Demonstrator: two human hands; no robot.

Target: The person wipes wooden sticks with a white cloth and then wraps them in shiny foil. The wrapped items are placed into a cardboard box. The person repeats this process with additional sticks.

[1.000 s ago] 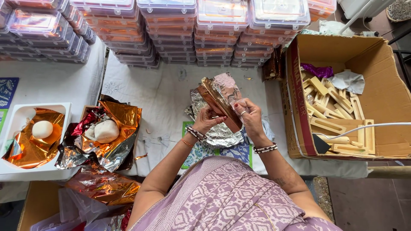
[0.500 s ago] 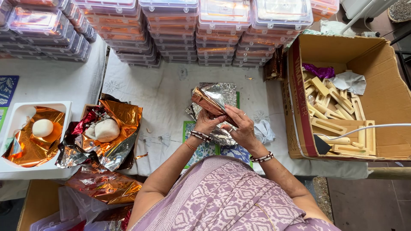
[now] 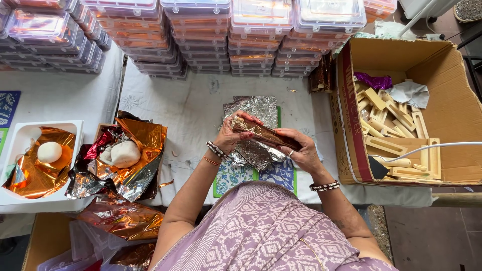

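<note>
At the centre of the frame, a person in a mauve patterned garment holds a long, narrow bar wrapped in copper-brown foil between both hands above a white-clothed counter. The bar is slim and glossy, slanting from upper left down to lower right, its wrapping creased along the edges. The left hand has its grip closed on the upper-left end, fingertips curled over the top; the right hand, a ring on one finger, clasps the lower-right end, so the bar spans the gap between the two grips. Beaded bangles circle both wrists.

Directly under the bar lies a crumpled sheet of silver foil, resting on a blue-and-green patterned mat.

At lower left, loose copper foil sheets spill off the counter edge. Above them a white dough ball sits in an opened nest of copper and silver foil, and farther left a smaller white ball rests on copper foil inside a white tray.

At right, an open cardboard box holds pale wooden moulds.

Along the top of the frame, stacks of lidded clear plastic containers line the far side of the counter.
</note>
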